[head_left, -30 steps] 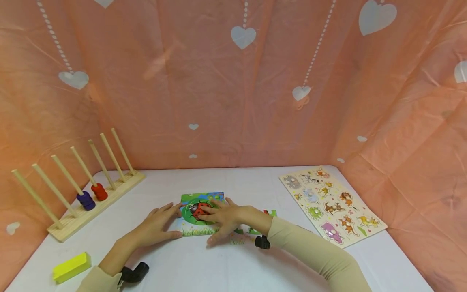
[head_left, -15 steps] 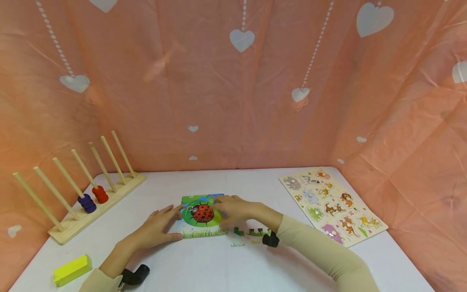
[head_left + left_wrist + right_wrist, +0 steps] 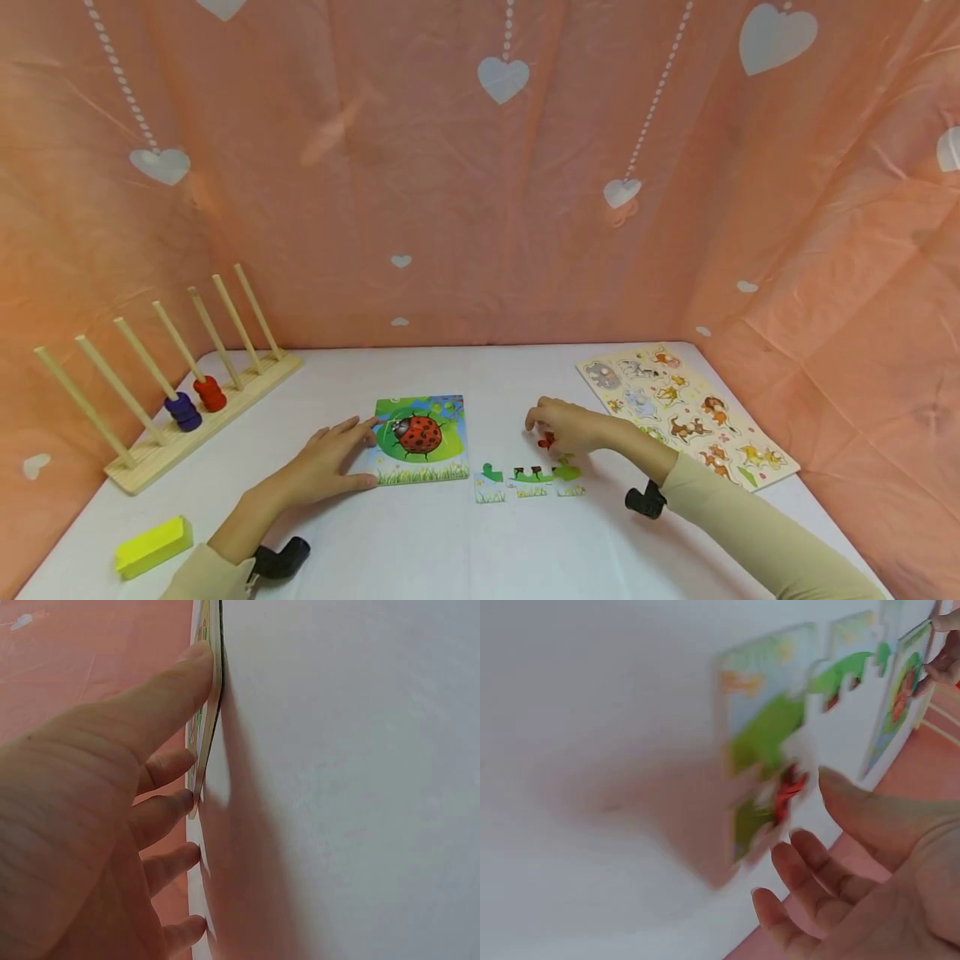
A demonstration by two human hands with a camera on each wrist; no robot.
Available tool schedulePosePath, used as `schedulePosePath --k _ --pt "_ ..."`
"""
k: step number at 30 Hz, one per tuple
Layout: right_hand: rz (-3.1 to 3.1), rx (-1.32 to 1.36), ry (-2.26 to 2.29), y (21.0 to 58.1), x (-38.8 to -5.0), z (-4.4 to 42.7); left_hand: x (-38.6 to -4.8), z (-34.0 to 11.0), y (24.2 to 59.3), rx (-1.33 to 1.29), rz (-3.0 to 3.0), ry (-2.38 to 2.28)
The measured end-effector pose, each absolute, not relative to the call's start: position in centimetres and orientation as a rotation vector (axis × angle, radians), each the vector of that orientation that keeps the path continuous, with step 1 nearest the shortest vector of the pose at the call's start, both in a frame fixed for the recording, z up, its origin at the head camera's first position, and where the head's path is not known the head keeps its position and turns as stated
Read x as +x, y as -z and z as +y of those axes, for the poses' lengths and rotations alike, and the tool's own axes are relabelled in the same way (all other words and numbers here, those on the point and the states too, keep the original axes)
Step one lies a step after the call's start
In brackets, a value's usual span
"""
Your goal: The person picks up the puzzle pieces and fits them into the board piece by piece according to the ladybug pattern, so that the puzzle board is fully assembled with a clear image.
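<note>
Right hand [image 3: 567, 425] rightward to red piece [image 3: 546, 442], left hand [image 3: 326, 462] at ladybug board [image 3: 418, 435], both unclamped

Left hand [image 3: 326, 467] at ladybug board [image 3: 418, 435], right hand [image 3: 573, 427] at red puzzle piece [image 3: 545, 442], 3 more pieces [image 3: 532, 481] in a row

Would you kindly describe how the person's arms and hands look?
The left sleeve and right sleeve are plain beige. A black rounded device is worn at the left wrist, another black device at the right. The left hand and right hand wear no gloves.
</note>
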State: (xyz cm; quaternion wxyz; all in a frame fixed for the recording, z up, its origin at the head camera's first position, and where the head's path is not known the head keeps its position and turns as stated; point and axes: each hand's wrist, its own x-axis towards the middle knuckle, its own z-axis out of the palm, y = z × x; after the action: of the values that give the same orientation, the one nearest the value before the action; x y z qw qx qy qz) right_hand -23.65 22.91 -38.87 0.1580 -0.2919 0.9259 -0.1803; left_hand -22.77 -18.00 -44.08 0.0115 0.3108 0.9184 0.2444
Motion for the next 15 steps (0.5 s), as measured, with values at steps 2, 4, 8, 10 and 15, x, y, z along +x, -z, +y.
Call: schedulePosePath --k 2,4,8,10,15 --pt "2.661 -0.804 0.554 39.1 -23.4 23.7 -22.8 -18.0 44.1 0.966 2.865 -0.762" --pt "2.681 -0.796 0.571 39.4 -23.3 24.3 -22.8 -18.0 44.1 0.964 2.866 -0.763" --pt "2.723 -0.791 0.567 40.0 -23.1 25.0 -22.8 -18.1 44.2 0.971 2.861 -0.767" --pt "2.737 -0.787 0.567 40.2 -23.1 25.3 -22.8 -18.1 44.2 0.975 2.857 -0.769" --pt "2.757 -0.804 0.588 40.3 -23.1 25.6 -22.8 -18.2 44.3 0.976 2.864 -0.76"
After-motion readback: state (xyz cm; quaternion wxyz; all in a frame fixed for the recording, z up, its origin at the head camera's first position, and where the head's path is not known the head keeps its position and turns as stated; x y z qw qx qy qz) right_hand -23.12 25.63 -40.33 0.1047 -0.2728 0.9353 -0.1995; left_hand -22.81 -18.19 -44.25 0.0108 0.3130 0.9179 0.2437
